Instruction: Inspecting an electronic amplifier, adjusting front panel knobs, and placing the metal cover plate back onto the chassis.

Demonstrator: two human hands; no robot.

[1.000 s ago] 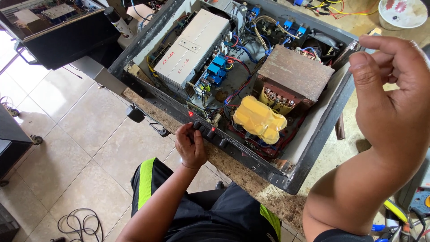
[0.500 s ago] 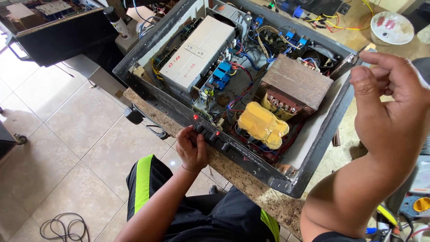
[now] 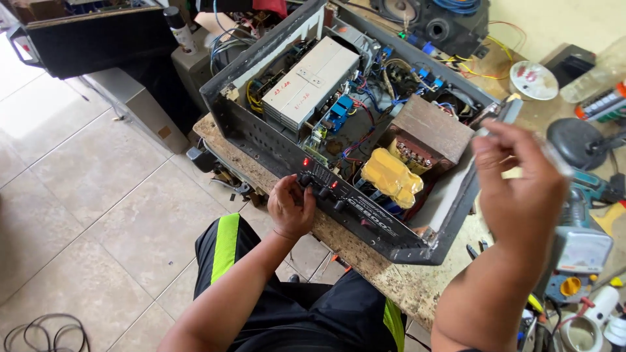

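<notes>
Right hand (image 3: 521, 189) raised | left hand (image 3: 291, 207) on open black amplifier (image 3: 339, 130) knob

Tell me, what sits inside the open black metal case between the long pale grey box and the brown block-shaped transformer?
In the head view, between the pale grey box and the brown transformer lie small blue components on a circuit board, with red and blue wires crossing it.

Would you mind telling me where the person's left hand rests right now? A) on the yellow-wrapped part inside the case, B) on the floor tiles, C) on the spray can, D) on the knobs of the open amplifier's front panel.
D: the left hand grips the knobs on the amplifier's front panel.
</notes>
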